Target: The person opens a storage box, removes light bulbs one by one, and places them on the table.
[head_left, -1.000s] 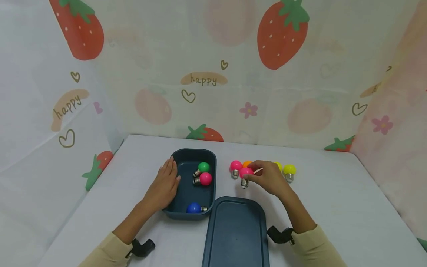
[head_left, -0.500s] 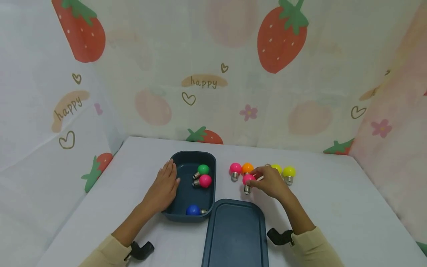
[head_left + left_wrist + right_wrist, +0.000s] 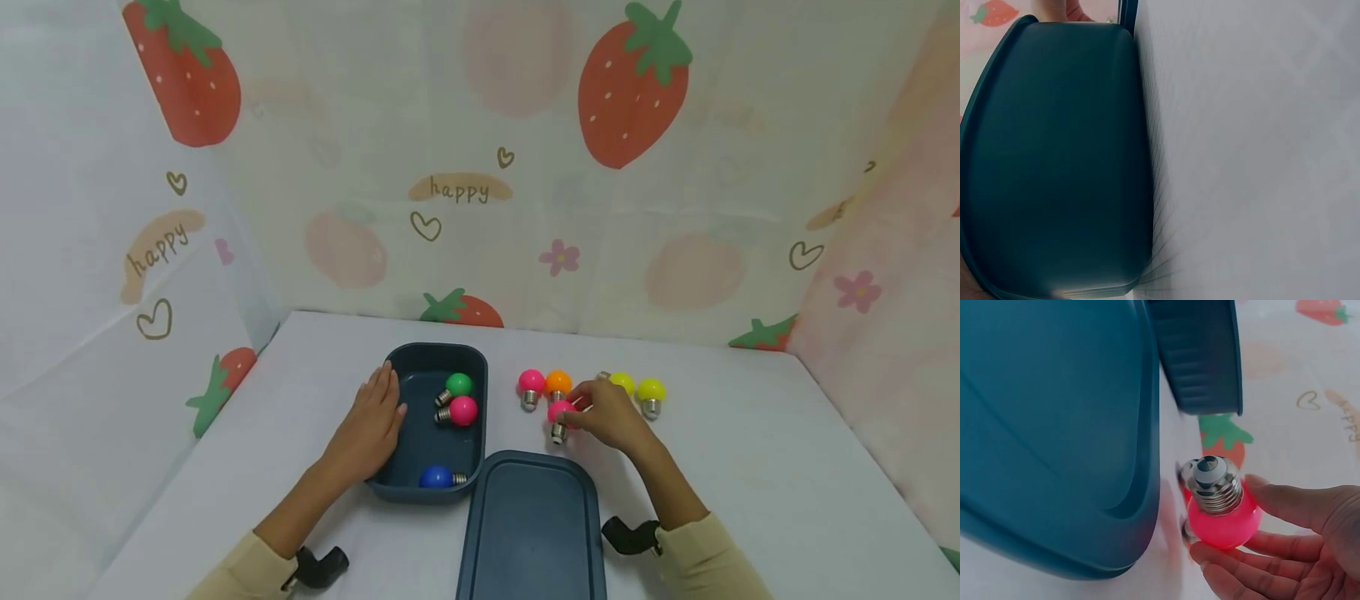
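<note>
While R hand (image 3: 611, 411) pinches pink bulb (image 3: 1225, 526), head cam crops lid (image 3: 534, 529) at btm.

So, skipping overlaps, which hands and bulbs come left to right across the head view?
Left hand, green bulb, farthest pink bulb, held pink bulb, right hand, rightmost yellow bulb.

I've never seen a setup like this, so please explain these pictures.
There's no machine, just a person's left hand and right hand. The wide picture comes from the head, the close ones from each wrist. On the white table stands a dark box with a green bulb, a pink bulb and a blue bulb inside, and a flat panel beside it. The left hand rests against the box; the right holds a second pink bulb, near a third pink bulb, an orange bulb and two yellow bulbs.
</note>
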Motion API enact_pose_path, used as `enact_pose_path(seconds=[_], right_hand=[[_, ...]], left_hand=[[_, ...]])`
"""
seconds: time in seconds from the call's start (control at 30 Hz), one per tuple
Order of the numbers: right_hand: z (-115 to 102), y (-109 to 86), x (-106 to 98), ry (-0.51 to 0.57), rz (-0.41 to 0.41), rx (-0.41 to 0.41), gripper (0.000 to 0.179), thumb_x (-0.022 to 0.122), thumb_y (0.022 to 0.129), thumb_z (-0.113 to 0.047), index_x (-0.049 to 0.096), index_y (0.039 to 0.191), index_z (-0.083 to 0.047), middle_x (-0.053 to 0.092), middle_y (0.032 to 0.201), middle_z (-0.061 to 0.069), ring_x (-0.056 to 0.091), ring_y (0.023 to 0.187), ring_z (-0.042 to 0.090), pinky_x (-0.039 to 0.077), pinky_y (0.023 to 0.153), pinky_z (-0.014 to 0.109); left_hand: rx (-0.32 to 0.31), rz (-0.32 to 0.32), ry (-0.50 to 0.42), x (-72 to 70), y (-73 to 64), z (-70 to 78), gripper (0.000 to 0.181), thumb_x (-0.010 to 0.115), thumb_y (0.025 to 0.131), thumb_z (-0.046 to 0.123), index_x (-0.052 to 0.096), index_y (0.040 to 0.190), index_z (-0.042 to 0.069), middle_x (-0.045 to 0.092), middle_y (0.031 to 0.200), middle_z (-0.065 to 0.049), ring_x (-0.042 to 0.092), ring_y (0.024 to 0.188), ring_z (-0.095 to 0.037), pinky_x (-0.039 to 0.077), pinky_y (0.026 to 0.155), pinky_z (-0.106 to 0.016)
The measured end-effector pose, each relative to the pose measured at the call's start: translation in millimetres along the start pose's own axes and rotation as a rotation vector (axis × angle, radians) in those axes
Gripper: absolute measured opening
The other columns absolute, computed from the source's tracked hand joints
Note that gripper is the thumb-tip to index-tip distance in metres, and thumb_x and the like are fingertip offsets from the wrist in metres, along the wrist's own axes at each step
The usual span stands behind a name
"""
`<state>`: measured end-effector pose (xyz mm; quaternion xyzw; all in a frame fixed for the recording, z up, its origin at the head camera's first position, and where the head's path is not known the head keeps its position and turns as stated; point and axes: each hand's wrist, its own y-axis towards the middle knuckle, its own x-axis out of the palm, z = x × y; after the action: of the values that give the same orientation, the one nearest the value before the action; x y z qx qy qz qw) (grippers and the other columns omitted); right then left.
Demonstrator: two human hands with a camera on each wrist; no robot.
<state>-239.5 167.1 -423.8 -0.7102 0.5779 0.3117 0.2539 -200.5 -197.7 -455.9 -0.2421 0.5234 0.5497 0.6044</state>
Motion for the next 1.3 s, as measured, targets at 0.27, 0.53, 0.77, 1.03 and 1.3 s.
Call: enact_pose_path(seconds=[0.27,0.53,0.77,1.03,1.3], right_hand=[[3.0,0.4,1.2,0.008,0.016,0.039,0.030,0.082,0.086,-0.015,0.068,0.104,0.004,0.067,0.095,0.012,0.062,0.080,0.022,0.059,0.068,0.032],[5.2,2.5,1.3,0.019,0.018,0.049,0.029,0.083,0.085,-0.016,0.068,0.102,0.002,0.068,0.094,0.012,0.061,0.081,0.022,0.059,0.070,0.032],[6.6,3.1,1.2,-0.005,0.015,0.036,0.031,0.084,0.085,-0.018,0.069,0.103,0.002,0.069,0.097,0.012,0.063,0.085,0.023,0.060,0.072,0.033],[4.4,0.7,-3.6,-0.057,0.017,0.008,0.030,0.081,0.087,-0.022,0.072,0.105,0.000,0.071,0.097,0.011,0.066,0.090,0.024,0.061,0.072,0.035],[-12.2,-9.9,-14.0,-0.067,0.090,-0.036,0.035,0.078,0.090,-0.019,0.070,0.114,0.004,0.071,0.103,0.017,0.069,0.096,0.032,0.062,0.073,0.039]], left_hand=[[0.001,-0.004,0.010,-1.8,2.5,1.6,0.058,0.044,0.109,0.019,0.026,0.152,-0.016,0.016,0.164,-0.029,0.015,0.153,-0.043,0.017,0.121,-0.058],[0.006,0.012,0.012,-3.1,4.2,2.9,0.058,0.046,0.109,0.018,0.026,0.152,-0.016,0.017,0.163,-0.029,0.016,0.152,-0.043,0.018,0.121,-0.058],[0.000,0.011,0.015,-0.7,4.5,1.0,0.060,0.046,0.109,0.019,0.025,0.152,-0.015,0.016,0.164,-0.028,0.017,0.152,-0.043,0.018,0.121,-0.058],[-0.006,-0.005,0.003,-0.3,3.0,0.7,0.059,0.045,0.109,0.019,0.025,0.152,-0.016,0.015,0.164,-0.029,0.015,0.153,-0.042,0.016,0.121,-0.058],[-0.014,-0.006,0.008,1.4,0.9,-0.7,0.059,0.045,0.109,0.020,0.026,0.152,-0.015,0.015,0.164,-0.028,0.015,0.153,-0.042,0.017,0.121,-0.057]])
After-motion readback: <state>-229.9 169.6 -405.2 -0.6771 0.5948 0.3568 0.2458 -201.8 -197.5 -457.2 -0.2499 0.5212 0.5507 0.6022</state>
